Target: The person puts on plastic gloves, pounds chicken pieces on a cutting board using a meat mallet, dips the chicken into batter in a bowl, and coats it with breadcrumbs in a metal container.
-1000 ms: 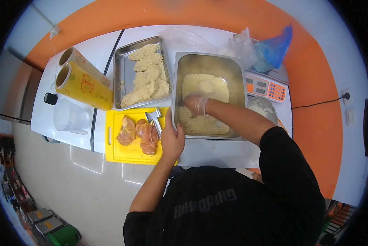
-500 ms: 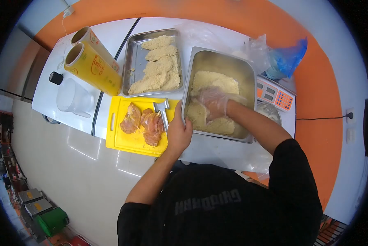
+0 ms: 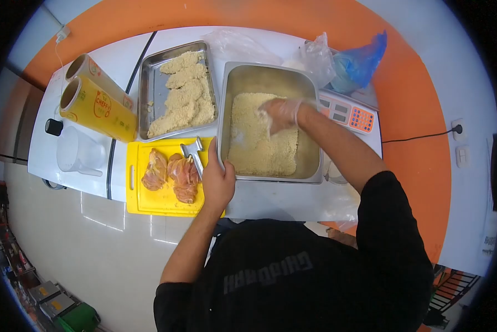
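Observation:
A deep steel pan point(image 3: 313, 170) stands in front of me, its floor spread with pale breadcrumbs point(image 3: 262, 155). My left hand point(image 3: 219, 180) grips the pan's near left wall, thumb and fingers around the rim. Inside the pan, above the crumbs, is my right hand point(image 3: 283, 114) in a clear plastic glove. Its fingers look curled and are blurred; something pale and crumb-covered shows at them, but I cannot make out what. Left of the pan, raw chicken pieces point(image 3: 184, 180) and a metal meat mallet point(image 3: 192, 150) lie on a yellow cutting board point(image 3: 139, 206).
A steel tray point(image 3: 143, 124) holds several breaded chicken pieces point(image 3: 189, 94). Two wide film rolls point(image 3: 102, 110) and a clear plastic jug point(image 3: 81, 151) are at left. A scale point(image 3: 348, 114) and a blue plastic bag point(image 3: 365, 61) stand at right.
My right hand has risen from the crumbs and turned, and the crumbs lie spread more widely. My left hand stays on the pan's rim. The whole view has shifted slightly.

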A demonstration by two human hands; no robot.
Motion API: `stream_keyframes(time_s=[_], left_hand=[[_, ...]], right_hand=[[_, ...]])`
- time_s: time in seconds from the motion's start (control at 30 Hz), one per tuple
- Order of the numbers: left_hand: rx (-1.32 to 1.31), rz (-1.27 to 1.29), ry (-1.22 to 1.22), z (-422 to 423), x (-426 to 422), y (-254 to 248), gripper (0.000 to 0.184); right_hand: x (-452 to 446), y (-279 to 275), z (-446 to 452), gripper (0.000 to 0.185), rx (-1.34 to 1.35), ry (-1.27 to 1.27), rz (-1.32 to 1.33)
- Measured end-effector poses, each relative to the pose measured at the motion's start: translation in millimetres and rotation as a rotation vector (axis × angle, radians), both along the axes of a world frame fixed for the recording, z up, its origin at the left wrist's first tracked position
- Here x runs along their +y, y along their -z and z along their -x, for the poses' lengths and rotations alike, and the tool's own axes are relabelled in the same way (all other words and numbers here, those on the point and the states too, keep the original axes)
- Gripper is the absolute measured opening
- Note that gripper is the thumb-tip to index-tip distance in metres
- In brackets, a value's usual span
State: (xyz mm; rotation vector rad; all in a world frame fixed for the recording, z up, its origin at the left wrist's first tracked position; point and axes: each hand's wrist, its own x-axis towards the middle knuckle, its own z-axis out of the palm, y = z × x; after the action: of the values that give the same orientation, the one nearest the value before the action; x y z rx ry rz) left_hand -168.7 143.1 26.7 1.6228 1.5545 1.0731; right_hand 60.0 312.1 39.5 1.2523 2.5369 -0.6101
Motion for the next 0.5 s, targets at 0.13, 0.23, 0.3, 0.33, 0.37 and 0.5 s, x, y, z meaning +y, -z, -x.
stream_keyframes(time_s=[0.13, 0.23, 0.3, 0.33, 0.37, 0.5], left_hand=[[0.019, -0.021, -0.007, -1, 1, 2, 0.057], [0.008, 0.044, -0.005, 1, 1, -1, 0.057], [0.006, 0.103, -0.002, 1, -1, -4, 0.058], [0.013, 0.094, -0.001, 2, 0, -4, 0.057], [0.016, 0.084, -0.003, 1, 1, -3, 0.057], [0.029, 0.082, -0.001, 1, 0, -2, 0.057]], right_hand=[[18, 8, -8, 0.075, -0.168, 0.275, 0.043], [1, 46, 8, 0.079, -0.172, 0.349, -0.057], [1, 52, 21, 0.077, -0.153, 0.332, -0.081], [-1, 55, 23, 0.076, -0.155, 0.282, -0.143], [-2, 59, 24, 0.075, -0.159, 0.228, -0.207], [8, 64, 28, 0.065, -0.128, 0.181, -0.218]])
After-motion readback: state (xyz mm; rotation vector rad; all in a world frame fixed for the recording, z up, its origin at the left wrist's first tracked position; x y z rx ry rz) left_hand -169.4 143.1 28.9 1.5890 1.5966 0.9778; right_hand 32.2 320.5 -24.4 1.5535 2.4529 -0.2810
